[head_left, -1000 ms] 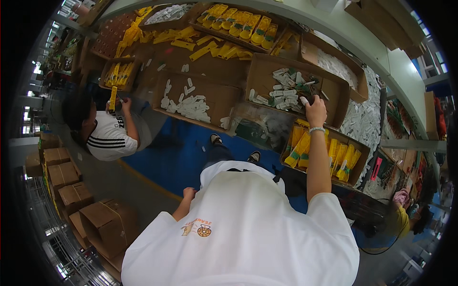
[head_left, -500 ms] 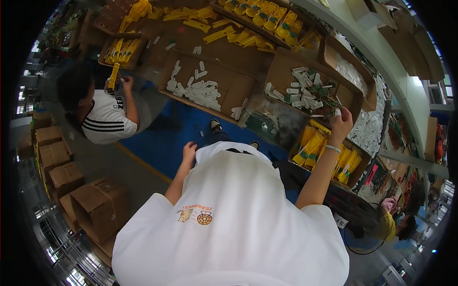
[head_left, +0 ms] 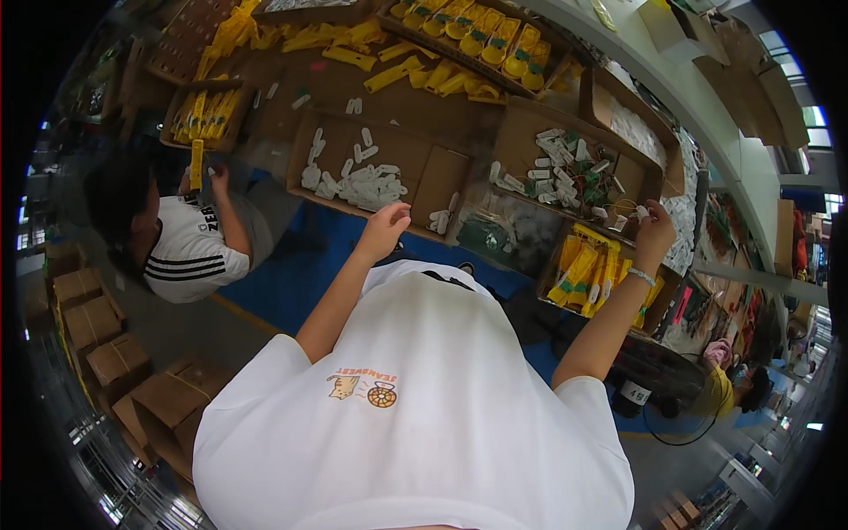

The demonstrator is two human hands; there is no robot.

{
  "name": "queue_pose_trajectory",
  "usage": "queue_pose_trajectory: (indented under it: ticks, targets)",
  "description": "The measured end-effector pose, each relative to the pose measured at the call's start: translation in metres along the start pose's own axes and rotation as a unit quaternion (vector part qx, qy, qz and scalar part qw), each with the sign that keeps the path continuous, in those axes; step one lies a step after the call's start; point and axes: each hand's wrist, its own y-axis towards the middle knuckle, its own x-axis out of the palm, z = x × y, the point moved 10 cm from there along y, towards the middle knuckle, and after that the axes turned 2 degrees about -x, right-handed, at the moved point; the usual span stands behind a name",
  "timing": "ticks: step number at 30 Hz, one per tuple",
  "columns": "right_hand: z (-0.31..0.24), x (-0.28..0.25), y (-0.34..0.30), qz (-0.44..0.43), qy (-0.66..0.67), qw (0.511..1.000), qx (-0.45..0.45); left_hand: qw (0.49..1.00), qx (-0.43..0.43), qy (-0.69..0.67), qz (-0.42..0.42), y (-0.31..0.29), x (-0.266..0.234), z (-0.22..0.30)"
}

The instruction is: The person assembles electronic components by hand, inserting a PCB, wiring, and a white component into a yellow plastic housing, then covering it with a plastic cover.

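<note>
Right hand (head_left: 654, 232): thumb and fingertips pinch a small white piece (head_left: 642, 213) just by the near right corner of the right carton (head_left: 521, 132); thin wires (head_left: 623, 206) run beside it. Left hand (head_left: 382, 232): fingers bent, tips drawn close together, at the near edge of the left carton (head_left: 433, 172); cannot tell whether they hold anything.

Wide gap between hands; below it, a plastic bag (head_left: 488, 234) with something green, lying between the cartons. Right forearm crosses the near edge of a box (head_left: 552, 256) of yellow parts (head_left: 579, 272), so little height shows there. White pieces (head_left: 375, 185) heap mid-left in the left carton, bare cardboard to their right. Wired pieces (head_left: 561, 168) crowd the right carton's middle. Farther left, a co-worker (head_left: 190, 247) sits well apart.
</note>
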Motion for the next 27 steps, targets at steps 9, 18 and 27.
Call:
queue_pose_trajectory:
  ticks: [9, 18, 27]
  targets:
    - [-0.019, -0.017, 0.001, 0.056, 0.07, 0.992, -0.087, 0.994, 0.065, 0.042, -0.079, -0.002, 0.029, 0.069]
    - [0.021, 0.006, 0.006, -0.002, -0.049, 0.996, -0.069, 0.983, 0.115, 0.12, -0.08, -0.018, 0.064, 0.094]
    - [-0.071, -0.054, -0.032, 0.01, 0.448, 0.887, -0.113, 0.977, 0.158, -0.116, -0.085, -0.042, 0.098, 0.202]
